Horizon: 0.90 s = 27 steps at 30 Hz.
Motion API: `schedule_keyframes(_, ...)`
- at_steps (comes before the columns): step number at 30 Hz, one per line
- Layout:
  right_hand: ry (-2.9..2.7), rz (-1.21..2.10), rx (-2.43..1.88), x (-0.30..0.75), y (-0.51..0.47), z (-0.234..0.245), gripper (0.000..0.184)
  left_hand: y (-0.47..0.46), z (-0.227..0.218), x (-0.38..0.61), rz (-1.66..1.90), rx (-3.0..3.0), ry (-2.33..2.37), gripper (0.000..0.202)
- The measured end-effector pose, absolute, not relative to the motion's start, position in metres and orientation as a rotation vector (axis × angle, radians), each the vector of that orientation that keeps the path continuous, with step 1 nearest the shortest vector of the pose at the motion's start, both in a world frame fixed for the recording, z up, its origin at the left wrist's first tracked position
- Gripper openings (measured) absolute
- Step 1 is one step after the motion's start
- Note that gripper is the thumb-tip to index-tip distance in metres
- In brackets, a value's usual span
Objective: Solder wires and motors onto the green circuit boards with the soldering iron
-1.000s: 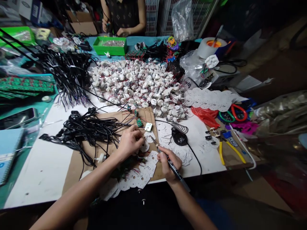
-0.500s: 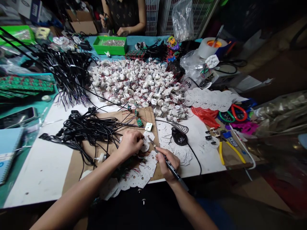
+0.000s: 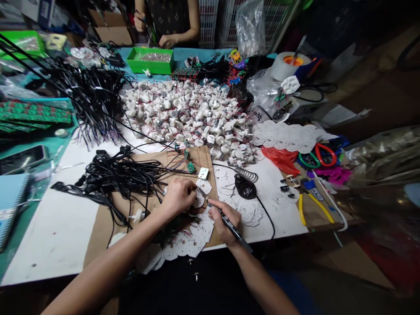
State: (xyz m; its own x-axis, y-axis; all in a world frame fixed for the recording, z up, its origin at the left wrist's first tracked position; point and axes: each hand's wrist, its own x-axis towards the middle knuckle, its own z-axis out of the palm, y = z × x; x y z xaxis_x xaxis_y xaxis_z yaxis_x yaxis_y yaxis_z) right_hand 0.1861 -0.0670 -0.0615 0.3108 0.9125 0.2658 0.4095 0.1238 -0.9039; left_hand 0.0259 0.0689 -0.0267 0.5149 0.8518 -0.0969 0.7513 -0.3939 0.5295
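My right hand (image 3: 226, 218) grips a soldering iron (image 3: 234, 231) by its dark handle, with the tip pointing up and left toward my left hand. My left hand (image 3: 180, 196) is closed, fingers bent down over white circuit boards; what it pinches is hidden beneath the fingers. The iron's tip is close to those fingertips; whether it touches anything is too small to tell. Under and beside both hands lie white lobed boards (image 3: 187, 243) with thin red wires. A small square board (image 3: 203, 173) and green boards (image 3: 190, 166) lie just beyond, on brown cardboard (image 3: 210, 153).
Black cables (image 3: 121, 175) are bundled left of my hands. A big heap of white motor-like parts (image 3: 183, 113) fills the middle. A coil-spring iron stand (image 3: 245, 186), yellow-handled pliers (image 3: 316, 208) and red-handled scissors (image 3: 326, 155) lie right. Across the table sits another person (image 3: 172, 17).
My right hand has shifted slightly left and up, bringing the iron's tip closer to my left fingertips. The left hand has stayed nearly still. The other person's raised hand has moved a little.
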Motion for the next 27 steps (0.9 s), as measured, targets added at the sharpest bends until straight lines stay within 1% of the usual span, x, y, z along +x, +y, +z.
schedule_keyframes(19, -1.358, 0.539, -1.478, 0.1874, -0.0652, -0.0614, 0.024, 0.0687, -0.0242, 0.0264, 0.253, 2.239, 1.307, 0.010)
schedule_keyframes(27, -1.480, 0.439, -1.445, 0.1882, -0.0623, -0.0560, 0.025, 0.0688, -0.0254, 0.0261, 0.268, 2.253, 1.293, 0.010)
